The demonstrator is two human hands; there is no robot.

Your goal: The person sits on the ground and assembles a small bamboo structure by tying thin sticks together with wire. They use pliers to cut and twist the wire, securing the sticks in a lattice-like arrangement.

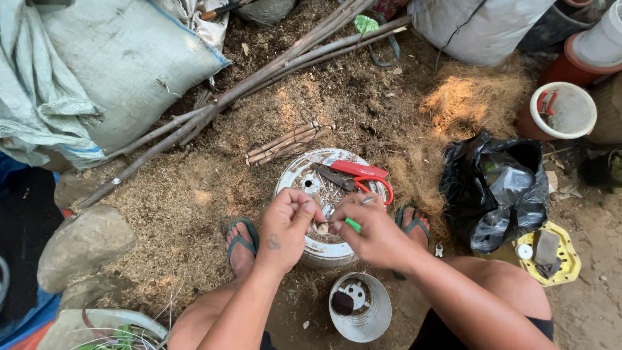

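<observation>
A small pale stub (322, 228), seemingly light and stiff, was pinched by the left hand (285, 228); a green-handled tool (352, 224) was gripped by the right hand (370, 232).

Both forearms reach forward from the bent knees, converging at the centre. The left hand (285, 223) is curled, its fingers pinched together at the tips. The right hand (372, 230) faces it, fingertips closed and nearly touching the left's.

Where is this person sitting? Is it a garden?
Probably an outdoor garden work spot: bare soil strewn with dry coconut-like fibre, big woven sacks, cut sticks and red-handled pruning shears on an upturned white pot.
</observation>
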